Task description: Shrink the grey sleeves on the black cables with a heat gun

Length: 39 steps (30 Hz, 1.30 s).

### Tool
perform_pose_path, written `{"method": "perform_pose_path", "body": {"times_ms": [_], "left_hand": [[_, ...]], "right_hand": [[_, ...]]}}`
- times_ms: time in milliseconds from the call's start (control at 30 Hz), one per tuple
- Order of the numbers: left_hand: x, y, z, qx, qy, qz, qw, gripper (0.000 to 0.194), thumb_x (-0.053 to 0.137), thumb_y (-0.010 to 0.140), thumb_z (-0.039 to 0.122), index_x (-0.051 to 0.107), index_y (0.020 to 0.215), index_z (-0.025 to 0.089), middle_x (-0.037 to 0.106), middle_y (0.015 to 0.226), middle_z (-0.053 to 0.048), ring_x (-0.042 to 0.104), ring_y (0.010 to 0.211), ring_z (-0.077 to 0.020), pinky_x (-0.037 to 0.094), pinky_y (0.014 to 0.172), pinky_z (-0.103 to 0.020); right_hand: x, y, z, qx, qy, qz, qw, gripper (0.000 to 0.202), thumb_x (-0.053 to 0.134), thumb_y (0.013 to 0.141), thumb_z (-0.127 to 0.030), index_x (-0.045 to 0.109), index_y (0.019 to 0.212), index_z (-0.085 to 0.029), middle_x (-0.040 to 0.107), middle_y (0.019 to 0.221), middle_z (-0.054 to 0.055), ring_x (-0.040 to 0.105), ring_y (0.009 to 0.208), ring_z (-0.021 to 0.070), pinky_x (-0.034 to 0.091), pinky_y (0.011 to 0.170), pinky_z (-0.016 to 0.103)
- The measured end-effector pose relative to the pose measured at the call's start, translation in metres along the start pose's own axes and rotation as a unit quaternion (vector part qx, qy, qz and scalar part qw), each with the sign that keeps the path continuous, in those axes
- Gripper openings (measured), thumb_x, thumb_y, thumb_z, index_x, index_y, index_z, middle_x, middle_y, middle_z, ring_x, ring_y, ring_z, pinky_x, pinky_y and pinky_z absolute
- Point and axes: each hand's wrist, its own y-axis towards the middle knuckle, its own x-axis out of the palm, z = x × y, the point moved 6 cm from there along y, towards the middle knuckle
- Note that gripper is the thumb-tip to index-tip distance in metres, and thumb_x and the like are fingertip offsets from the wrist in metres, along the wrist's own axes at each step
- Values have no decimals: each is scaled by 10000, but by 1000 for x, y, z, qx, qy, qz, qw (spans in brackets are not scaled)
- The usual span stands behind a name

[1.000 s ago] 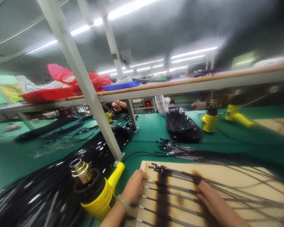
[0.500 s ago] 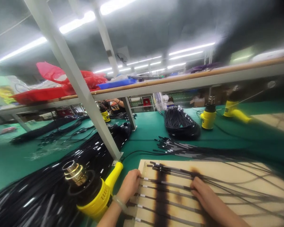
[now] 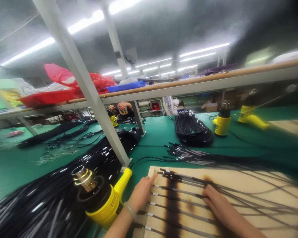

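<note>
Here, beneath lights [image 3: 86, 22], cables [image 3: 188, 193] cross a board [image 3: 196, 172] between left hand [image 3: 141, 194], forefinger straight, and right hand [image 3: 215, 200], fingers bent; grips unclear.

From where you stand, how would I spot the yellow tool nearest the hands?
On the green table, find the slanting white post. Nearer than its foot, left of the left hand, sits the yellow tool. Unlike the yellow tools farther back, it looms large, its nozzle shining gold.

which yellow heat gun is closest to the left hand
The foreground heat gun with the gold-coloured nozzle, just left of the left hand. The other yellow heat guns all sit farther back.
</note>
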Motion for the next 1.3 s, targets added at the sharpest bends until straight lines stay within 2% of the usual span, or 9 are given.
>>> {"method": "perform_pose_path", "body": {"times_ms": [100, 233, 400, 600, 800, 1000, 1133, 1200, 1300], "left_hand": [[3, -4, 12, 40, 64, -32, 997, 627, 317, 708, -15, 411, 1203, 356, 497, 1027, -47, 485, 867, -187, 394, 765, -309], [4, -7, 16, 24, 93, -49, 994, 424, 315, 781, 71, 529, 1064, 304, 468, 1024, -68, 465, 877, -212, 411, 748, -338], [5, -8, 14, 17, 84, -43, 995, 395, 311, 781, 63, 537, 1030, 270, 476, 1006, -71, 451, 888, -209, 411, 756, -339], [5, -8, 13, 13, 79, -40, 996, 373, 317, 762, 42, 556, 969, 239, 480, 1002, -69, 450, 886, -192, 406, 764, -322], [3, -8, 14, 12, 81, -43, 996, 384, 302, 760, 36, 563, 955, 238, 487, 995, -71, 457, 873, -195, 405, 761, -327], [-5, -5, 16, -12, 90, -29, 995, 483, 322, 751, 41, 492, 1126, 293, 470, 1119, -75, 452, 992, -230, 368, 822, -397], [-8, 9, 25, -2, 67, 15, 998, 539, 326, 727, 11, 460, 1160, 303, 452, 1214, -52, 404, 1085, -217, 335, 831, -372], [-7, 19, 33, 24, 44, 35, 998, 471, 306, 757, 21, 509, 1091, 283, 500, 1152, -44, 416, 1068, -200, 330, 801, -337], [-3, 31, 46, 67, 37, 47, 996, 357, 297, 821, 83, 556, 988, 264, 551, 1044, -37, 453, 993, -189, 325, 767, -313]], "right_hand": [[1, -2, 8, -8, -6, 9, 1000, 186, 311, 853, -187, 468, 763, -226, 494, 789, 15, 519, 726, 157, 424, 662, 281], [-1, -8, 20, -12, -26, 19, 999, 176, 356, 843, -219, 513, 764, -231, 536, 793, 27, 535, 747, 173, 443, 687, 291], [-9, -16, 31, -21, -27, 24, 999, 151, 409, 830, -251, 557, 855, -238, 588, 900, 53, 551, 882, 204, 444, 789, 321], [-6, -17, 45, -15, -18, 3, 1000, 160, 390, 839, -252, 546, 812, -226, 584, 885, 59, 547, 865, 200, 438, 795, 339], [-8, -17, 37, -9, -11, 7, 1000, 166, 381, 829, -218, 535, 769, -225, 568, 825, 45, 539, 780, 187, 446, 725, 324], [-44, -15, 20, -8, 11, 59, 998, 163, 380, 848, -249, 519, 928, -219, 570, 903, 62, 548, 857, 191, 438, 768, 319], [-71, -10, 30, 18, -17, 108, 994, 179, 326, 860, -226, 501, 828, -205, 549, 779, 46, 544, 719, 180, 437, 666, 309], [-74, -9, 33, 16, -28, 120, 992, 176, 328, 853, -204, 497, 802, -204, 538, 760, 41, 532, 708, 179, 430, 660, 309], [-62, -7, 31, -6, -34, 84, 996, 179, 350, 823, -144, 518, 811, -206, 536, 791, 44, 521, 764, 187, 424, 690, 319]]}}
